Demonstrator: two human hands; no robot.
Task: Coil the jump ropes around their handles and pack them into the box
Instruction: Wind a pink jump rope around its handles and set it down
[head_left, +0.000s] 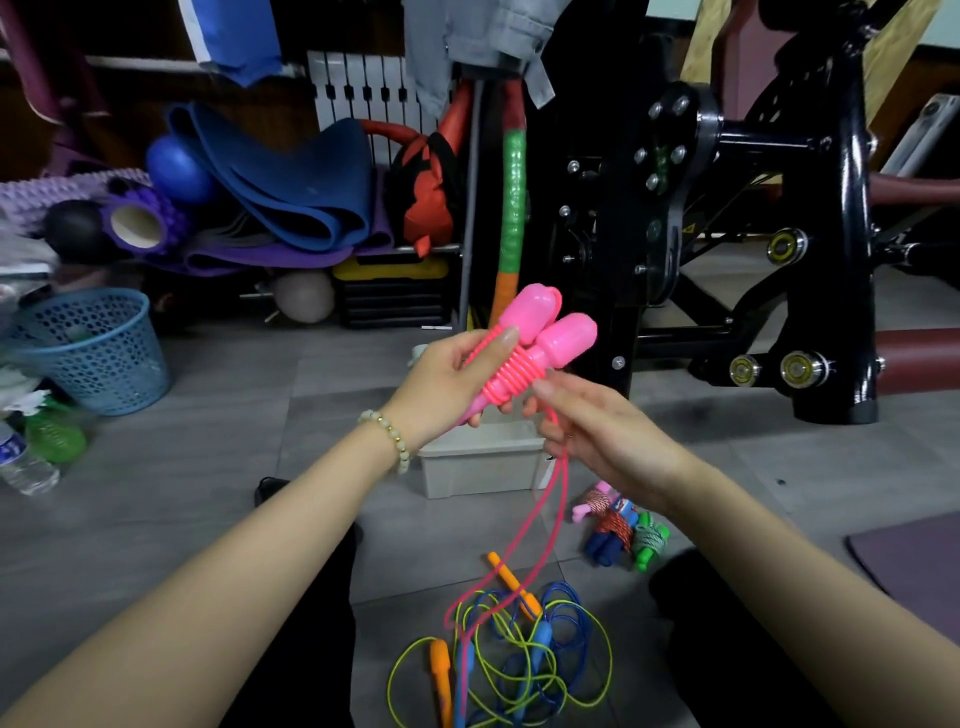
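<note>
Item in hand: one pink jump rope. We hold its two pink handles (540, 332) side by side in our left hand (457, 379), fingers and thumb curled round the shafts. Several turns of pink rope (513, 375) sit tight around them. Our right hand (608, 441) pinches the same rope just below the coil, fingers closed on it. The rest of its length hangs down to the floor (208, 467), so we judge this rope only partly wound. Finished, by the look of it: a few wound ropes (615, 530) lying together on the floor to the right, near the box (478, 467) but not in it. Outstanding: a loose tangle (519, 649) of blue and yellow-green ropes with orange and blue handles, low in the view. The pale box stands on the floor just behind our hands. Its inside is hidden, so we cannot tell whether anything is packed yet.
</note>
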